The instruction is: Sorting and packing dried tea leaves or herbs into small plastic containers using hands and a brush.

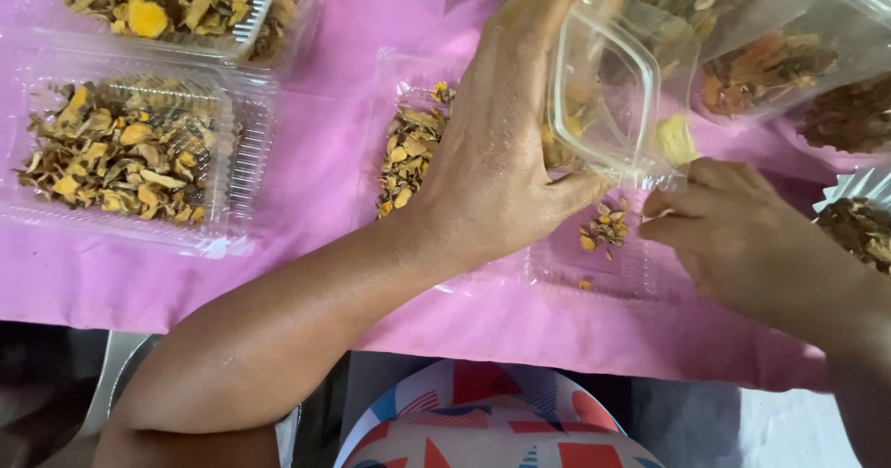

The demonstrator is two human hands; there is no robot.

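**Two hands working a clear tub into a plastic bag over a pink cloth**

The left hand (pixel 492 166) is reaching across from the lower left, fingers stretched upward and palm pressing against the side of a small clear plastic tub (pixel 603 97), gripping it along its edge. The tub is sitting tilted inside a see-through plastic bag (pixel 742 32) holding dried yellow-brown slices, and it is hanging above the table rather than resting on it. The right hand (pixel 733 236) is coming in from the right, fingers curled and pinching the lower edge of the bag just beneath the tub.

Directly under both hands an open clear clamshell tray (pixel 594 264) is lying on the pink tablecloth (pixel 316 162), with a heap of dried slices (pixel 408 152) showing at its left end and a few loose crumbs (pixel 605 228) scattered at its right. Well to the left, a filled clamshell tray (pixel 241 152) is standing open, and another filled tray (pixel 264 8) is sitting just beyond it at the upper left. At the right edge, a fluted tray (pixel 858 185) of darker dried pieces is peeking in
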